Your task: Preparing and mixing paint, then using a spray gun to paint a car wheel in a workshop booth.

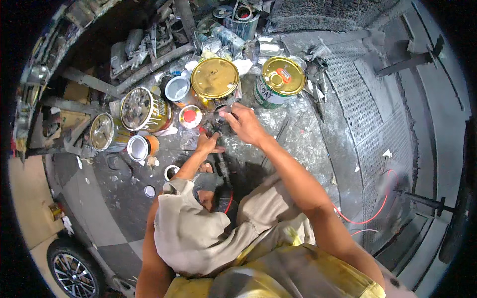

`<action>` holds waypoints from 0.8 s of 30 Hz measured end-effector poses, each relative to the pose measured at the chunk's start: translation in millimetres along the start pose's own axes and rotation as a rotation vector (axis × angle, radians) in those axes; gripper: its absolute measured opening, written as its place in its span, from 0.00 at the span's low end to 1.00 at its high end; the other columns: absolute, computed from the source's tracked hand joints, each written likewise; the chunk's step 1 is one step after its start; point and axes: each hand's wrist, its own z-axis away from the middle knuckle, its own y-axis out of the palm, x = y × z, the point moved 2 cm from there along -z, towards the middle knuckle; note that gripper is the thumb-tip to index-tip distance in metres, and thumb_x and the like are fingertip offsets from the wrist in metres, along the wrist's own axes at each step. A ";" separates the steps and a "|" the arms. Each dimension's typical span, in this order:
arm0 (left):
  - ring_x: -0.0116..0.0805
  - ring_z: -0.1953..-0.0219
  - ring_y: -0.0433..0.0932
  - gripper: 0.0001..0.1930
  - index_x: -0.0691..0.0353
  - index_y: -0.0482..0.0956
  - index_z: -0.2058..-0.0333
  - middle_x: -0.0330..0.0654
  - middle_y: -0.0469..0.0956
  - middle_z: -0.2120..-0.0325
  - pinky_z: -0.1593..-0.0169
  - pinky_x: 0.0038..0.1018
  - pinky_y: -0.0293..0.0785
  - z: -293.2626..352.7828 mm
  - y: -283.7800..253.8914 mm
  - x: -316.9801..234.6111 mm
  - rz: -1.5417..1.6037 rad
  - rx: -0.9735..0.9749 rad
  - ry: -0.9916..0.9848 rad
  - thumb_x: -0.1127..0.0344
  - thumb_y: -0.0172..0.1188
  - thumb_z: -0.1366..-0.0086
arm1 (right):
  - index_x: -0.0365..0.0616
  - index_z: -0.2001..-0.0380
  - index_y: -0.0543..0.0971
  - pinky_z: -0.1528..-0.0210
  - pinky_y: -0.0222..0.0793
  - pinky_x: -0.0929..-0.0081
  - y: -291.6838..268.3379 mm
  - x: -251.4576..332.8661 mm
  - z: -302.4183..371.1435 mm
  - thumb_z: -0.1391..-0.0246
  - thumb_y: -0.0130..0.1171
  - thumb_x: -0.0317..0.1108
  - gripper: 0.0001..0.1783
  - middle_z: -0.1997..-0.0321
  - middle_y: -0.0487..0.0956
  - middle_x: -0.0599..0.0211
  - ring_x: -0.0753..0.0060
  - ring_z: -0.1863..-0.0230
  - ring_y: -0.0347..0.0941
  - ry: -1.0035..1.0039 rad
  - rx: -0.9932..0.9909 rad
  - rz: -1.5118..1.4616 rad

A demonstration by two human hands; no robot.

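Both my hands meet in front of me, low over the paint-stained floor. My left hand (206, 144) is closed around what looks like a dark spray gun (222, 161), mostly hidden by my fingers. My right hand (244, 125) is closed on the rim of a small dark round cup (221, 114), just above the left hand. I cannot tell whether cup and gun are joined. A tin with a red cap (189, 116) stands just left of the cup. A large gold-lidded can (215, 78) stands right behind it.
A green-labelled can with a gold lid (279, 82) stands far right of my hands. Paint-smeared cans (137, 109), an orange tin (142, 147) and a clear plastic cup (177, 89) crowd the left. A red hose (370, 218) curves across the right. A wheel (74, 270) is lower left.
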 end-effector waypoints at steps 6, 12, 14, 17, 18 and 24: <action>0.61 0.71 0.85 0.26 0.75 0.59 0.46 0.62 0.76 0.55 0.69 0.41 0.88 2.9 45.4 31.5 0.191 0.071 0.048 0.62 0.57 0.32 | 0.37 0.64 0.79 0.61 0.71 0.59 -44.5 -24.9 38.6 0.36 0.58 0.37 0.12 0.70 0.75 0.53 0.53 0.66 0.76 -0.046 -0.238 -0.025; 0.49 0.65 0.84 0.28 0.67 0.69 0.43 0.52 0.77 0.51 0.66 0.37 0.84 2.9 117.0 76.3 -0.950 0.561 0.578 0.53 0.62 0.34 | 0.34 0.40 0.67 0.39 0.67 0.49 4.5 -13.1 37.9 0.53 0.69 0.36 0.38 0.41 0.71 0.38 0.35 0.43 0.70 0.233 -0.303 -0.118; 0.49 0.64 0.84 0.30 0.65 0.69 0.43 0.51 0.77 0.52 0.64 0.37 0.83 10.5 143.9 85.7 -0.833 0.654 0.441 0.51 0.63 0.35 | 0.34 0.42 0.69 0.44 0.71 0.50 7.8 -13.5 46.4 0.54 0.69 0.34 0.36 0.45 0.71 0.35 0.35 0.46 0.72 0.310 -0.424 -0.083; 0.49 0.63 0.84 0.32 0.64 0.69 0.43 0.51 0.78 0.52 0.63 0.38 0.83 -1.2 116.5 69.9 -0.706 0.609 0.217 0.48 0.65 0.37 | 0.34 0.54 0.77 0.53 0.76 0.52 -4.3 -1.3 63.6 0.56 0.69 0.31 0.24 0.52 0.72 0.36 0.40 0.55 0.78 0.444 -0.299 0.004; 0.49 0.63 0.83 0.32 0.63 0.69 0.43 0.50 0.78 0.52 0.62 0.38 0.83 -5.9 107.5 58.6 -0.665 0.577 0.149 0.48 0.66 0.38 | 0.35 0.60 0.78 0.56 0.77 0.53 -14.6 5.1 76.3 0.56 0.68 0.31 0.19 0.53 0.72 0.36 0.42 0.59 0.78 0.399 -0.278 0.053; 0.50 0.60 0.82 0.36 0.59 0.70 0.43 0.49 0.78 0.54 0.59 0.40 0.81 -46.4 16.7 -0.7 -0.439 0.281 -0.259 0.43 0.70 0.42 | 0.38 0.68 0.79 0.63 0.75 0.56 -130.1 40.5 180.8 0.50 0.64 0.34 0.10 0.62 0.75 0.52 0.48 0.64 0.77 0.137 -0.653 0.112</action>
